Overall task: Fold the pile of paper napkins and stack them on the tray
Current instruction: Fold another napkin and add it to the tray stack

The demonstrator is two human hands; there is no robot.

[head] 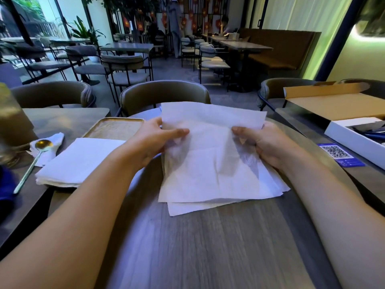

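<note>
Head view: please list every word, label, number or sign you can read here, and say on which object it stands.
No text can be read.
Blue card on the table, right of the right hand: a QR code and small white print, too small to read.
Red decorations on the far wall: yellow star and emblem shapes, no words legible.
Napkins, tray, boxes: no print visible.

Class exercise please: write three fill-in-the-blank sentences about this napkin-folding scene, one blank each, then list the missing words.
1. Both hands, the left hand and the right hand, pinch a white ____.
2. The gold tray lies on the ____ side of the held sheet.
3. Beside the napkin stack lies a long-handled ____.

Missing words: napkin; left; spoon
</note>
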